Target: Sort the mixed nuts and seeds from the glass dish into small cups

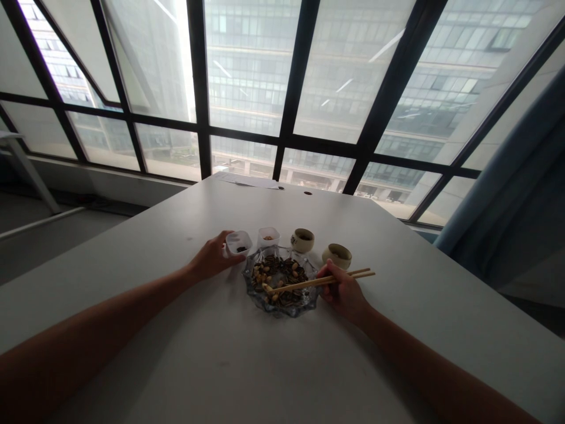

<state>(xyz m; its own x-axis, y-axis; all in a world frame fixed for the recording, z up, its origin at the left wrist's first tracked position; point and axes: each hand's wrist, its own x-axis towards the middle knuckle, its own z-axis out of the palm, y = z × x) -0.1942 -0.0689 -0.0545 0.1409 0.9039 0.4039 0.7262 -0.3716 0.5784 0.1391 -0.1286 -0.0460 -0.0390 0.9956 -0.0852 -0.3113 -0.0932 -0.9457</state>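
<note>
Narrowly, the right grip pinches chopsticks, left grip spanning a container.

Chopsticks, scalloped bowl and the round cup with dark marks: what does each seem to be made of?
Chopsticks: probably bamboo or wood, judging by the plain tan color.
Scalloped bowl: likely glossy clear glass, as the wall looks see-through with bright glints; clear plastic is possible.
Round cup: perhaps ceramic, from its opaque pale olive wall; glazing is unclear.

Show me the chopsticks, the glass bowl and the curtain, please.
Chopsticks point(300, 285): head view, on the shafts between tips and hand.
Glass bowl point(282, 310): head view, on its near wall.
Curtain point(507, 206): head view, on the blue cloth's middle.
</note>
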